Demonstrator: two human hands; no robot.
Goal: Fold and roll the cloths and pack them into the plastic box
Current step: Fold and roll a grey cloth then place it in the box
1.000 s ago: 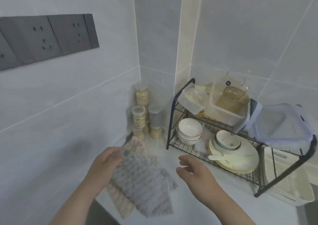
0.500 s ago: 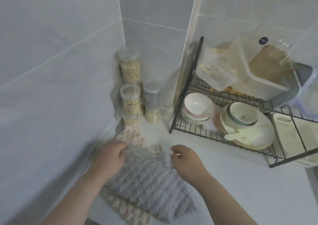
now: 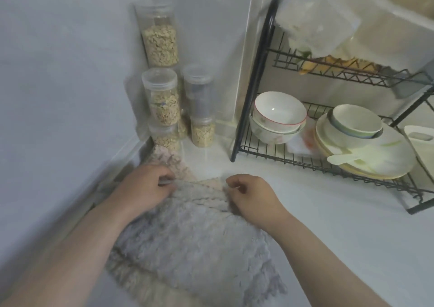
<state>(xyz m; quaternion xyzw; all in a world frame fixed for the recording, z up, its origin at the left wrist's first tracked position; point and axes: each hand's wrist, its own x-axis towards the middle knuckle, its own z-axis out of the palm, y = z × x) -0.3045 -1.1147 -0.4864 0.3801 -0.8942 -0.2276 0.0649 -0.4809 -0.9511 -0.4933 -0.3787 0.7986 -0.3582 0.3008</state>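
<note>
The pink cloth [image 3: 169, 163] lay mostly hidden under the grey cloth [image 3: 192, 243], and its near end ran off the bottom edge. The left hand [image 3: 145, 189] gripped the grey cloth with its fingertips tucked out of sight. The right hand [image 3: 251, 196] curled at the other corner, but whether it pinched the cloth could not be told. The plastic boxes [image 3: 317, 17] up on the rack [image 3: 256, 83] were blurred and cut off at the top. The white tub [image 3: 419, 140] was cut off on the right.
</note>
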